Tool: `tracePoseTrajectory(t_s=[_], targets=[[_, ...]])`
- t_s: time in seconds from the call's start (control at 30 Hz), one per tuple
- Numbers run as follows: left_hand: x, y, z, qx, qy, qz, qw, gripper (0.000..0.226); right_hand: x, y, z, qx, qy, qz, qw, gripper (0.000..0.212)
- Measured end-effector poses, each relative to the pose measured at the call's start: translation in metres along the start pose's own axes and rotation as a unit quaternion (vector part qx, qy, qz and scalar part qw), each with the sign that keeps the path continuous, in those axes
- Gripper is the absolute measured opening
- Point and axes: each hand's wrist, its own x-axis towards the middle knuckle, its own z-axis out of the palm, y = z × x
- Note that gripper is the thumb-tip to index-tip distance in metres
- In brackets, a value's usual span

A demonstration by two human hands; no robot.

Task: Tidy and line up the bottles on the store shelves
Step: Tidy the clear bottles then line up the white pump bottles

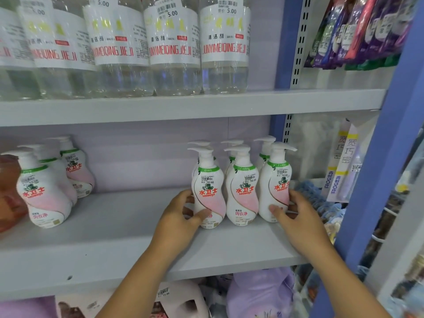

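Three white-and-pink pump bottles stand side by side at the right of the middle shelf (128, 226), with more behind them. My left hand (181, 216) grips the leftmost front bottle (207, 189) low on its side, thumb across its front. My right hand (296, 216) holds the rightmost front bottle (274, 187), thumb on its front and fingers round its right side. The middle front bottle (242, 191) stands untouched between them. Three more of the same pump bottles (43, 191) stand in a diagonal row at the shelf's left end.
Large clear bottles with white labels (172, 49) fill the upper shelf. A brownish bottle (9, 191) sits at the far left edge. Hanging packets (344, 166) and a blue upright (376, 180) bound the right side. Purple bags (259, 292) lie on the shelf below.
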Motion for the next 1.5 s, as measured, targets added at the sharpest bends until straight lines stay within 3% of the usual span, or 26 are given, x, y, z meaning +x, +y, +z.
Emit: tracePoseTrajectory(t_s=[0.27, 0.33, 0.43, 0.53, 0.6, 0.73, 0.87, 1.0, 1.07, 1.27, 1.4, 1.5], targets=[[-0.01, 0.001, -0.012, -0.019, -0.006, -0.002, 1.0, 0.054, -0.002, -0.003, -0.001, -0.021, 0.016, -0.005, 1.0, 0.046], [-0.014, -0.001, -0.04, -0.034, 0.06, -0.003, 0.998, 0.051, -0.013, -0.004, 0.001, -0.018, 0.085, -0.018, 0.996, 0.049], [-0.018, -0.015, -0.114, -0.043, 0.241, -0.001, 0.97, 0.039, -0.05, -0.033, 0.026, 0.062, 0.166, -0.078, 0.981, 0.044], [-0.019, -0.039, -0.192, 0.003, 0.393, -0.01, 0.919, 0.032, -0.075, -0.086, 0.074, 0.177, 0.049, -0.129, 0.974, 0.022], [-0.016, -0.055, -0.226, 0.038, 0.41, -0.012, 0.911, 0.036, -0.08, -0.121, 0.115, 0.193, -0.079, -0.114, 0.971, 0.021], [0.006, -0.077, -0.262, 0.128, 0.338, 0.007, 0.932, 0.051, -0.056, -0.182, 0.221, 0.124, -0.188, -0.105, 0.969, 0.023], [0.028, -0.103, -0.286, 0.072, 0.238, -0.112, 0.962, 0.043, -0.021, -0.239, 0.326, 0.095, -0.282, -0.056, 0.953, 0.017], [0.018, -0.122, -0.306, 0.002, 0.203, -0.074, 0.976, 0.038, -0.005, -0.266, 0.406, 0.085, -0.322, -0.035, 0.942, 0.042], [0.006, -0.133, -0.311, -0.047, 0.18, -0.053, 0.981, 0.042, -0.009, -0.266, 0.435, 0.058, -0.334, -0.051, 0.939, 0.043], [0.0, -0.151, -0.331, -0.086, 0.1, -0.041, 0.99, 0.071, -0.03, -0.266, 0.449, 0.012, -0.279, -0.054, 0.959, 0.031], [0.009, -0.152, -0.334, -0.098, 0.059, -0.035, 0.993, 0.069, -0.037, -0.251, 0.397, 0.021, -0.254, -0.031, 0.966, 0.048], [0.022, -0.142, -0.315, -0.075, 0.044, -0.027, 0.996, 0.065, -0.047, -0.234, 0.344, -0.01, -0.209, -0.011, 0.978, 0.044]])
